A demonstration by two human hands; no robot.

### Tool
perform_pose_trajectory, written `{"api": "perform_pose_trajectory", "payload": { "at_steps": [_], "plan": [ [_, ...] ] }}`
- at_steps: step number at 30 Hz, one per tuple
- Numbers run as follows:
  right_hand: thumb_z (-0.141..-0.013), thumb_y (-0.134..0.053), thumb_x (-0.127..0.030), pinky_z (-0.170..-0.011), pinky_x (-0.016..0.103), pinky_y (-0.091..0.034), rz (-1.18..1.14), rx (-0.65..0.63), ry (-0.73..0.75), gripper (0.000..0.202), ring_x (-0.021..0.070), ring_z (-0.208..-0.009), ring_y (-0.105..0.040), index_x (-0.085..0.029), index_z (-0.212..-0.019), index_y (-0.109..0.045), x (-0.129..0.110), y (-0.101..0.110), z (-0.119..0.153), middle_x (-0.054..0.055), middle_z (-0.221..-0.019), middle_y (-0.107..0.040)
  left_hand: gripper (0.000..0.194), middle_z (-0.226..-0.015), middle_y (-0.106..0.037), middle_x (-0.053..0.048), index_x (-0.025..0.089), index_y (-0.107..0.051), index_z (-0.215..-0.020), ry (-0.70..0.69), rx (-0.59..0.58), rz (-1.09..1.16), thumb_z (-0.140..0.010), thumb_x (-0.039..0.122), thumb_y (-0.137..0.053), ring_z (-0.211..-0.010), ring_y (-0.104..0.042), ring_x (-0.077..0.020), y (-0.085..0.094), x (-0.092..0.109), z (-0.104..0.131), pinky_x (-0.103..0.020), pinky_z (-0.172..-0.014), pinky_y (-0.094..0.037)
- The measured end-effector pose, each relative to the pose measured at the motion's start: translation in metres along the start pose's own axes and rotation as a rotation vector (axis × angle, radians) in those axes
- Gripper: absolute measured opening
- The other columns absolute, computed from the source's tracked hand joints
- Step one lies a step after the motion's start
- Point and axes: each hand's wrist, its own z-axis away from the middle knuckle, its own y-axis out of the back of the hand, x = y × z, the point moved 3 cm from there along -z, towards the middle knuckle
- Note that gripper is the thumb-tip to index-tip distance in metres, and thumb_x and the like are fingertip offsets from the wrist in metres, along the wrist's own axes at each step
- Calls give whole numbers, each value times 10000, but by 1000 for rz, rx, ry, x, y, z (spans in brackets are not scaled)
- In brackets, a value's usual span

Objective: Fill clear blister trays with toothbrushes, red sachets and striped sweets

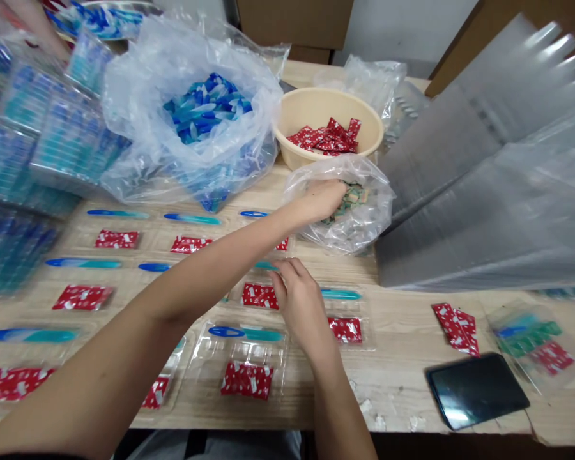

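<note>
Your left hand (324,200), grip hidden, is in the plastic bag (347,235) beside stacked plastic trays (464,217). Your right hand (301,299)'s grip is unclear.

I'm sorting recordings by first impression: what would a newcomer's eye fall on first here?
Probably the big clear bag of blue pieces, upper left of centre. Next, the left hand in a smaller bag of green pieces, just right of centre. The tall grey stack filling the upper right also stands out.
</note>
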Motion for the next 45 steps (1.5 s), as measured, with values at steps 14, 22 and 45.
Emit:
{"api": "perform_pose_trajectory", "payload": {
  "at_steps": [14,22,45],
  "plan": [
    [-912,-466,-154,-851,347,-513,-77,112,52,213,209,-958,-641,-163,-1036,-639,5,7,2,98,-1012,-673,162,-848,-668,-85,120,-647,-794,-139,175,131,-816,124,-487,-762,-594,-162,2,0,14,-276,-720,-445],
    [-905,-502,-219,-816,306,-540,-553,461,27,181,141,-894,-666,-211,-1013,-646,4,30,11,31,-958,-707,250,-780,-639,-18,157,-655,-951,-40,135,506,-907,276,-439,-663,-578,-90,37,-7,76,-226,-656,-469],
    [-800,-638,-283,-717,323,-590,-804,810,-155,171,125,-706,-689,-218,-952,-681,20,37,13,8,-894,-725,133,-876,-671,-16,223,-631,-902,-5,220,717,-823,273,-536,-784,-619,-126,24,6,131,-257,-689,-516]
  ]
}}
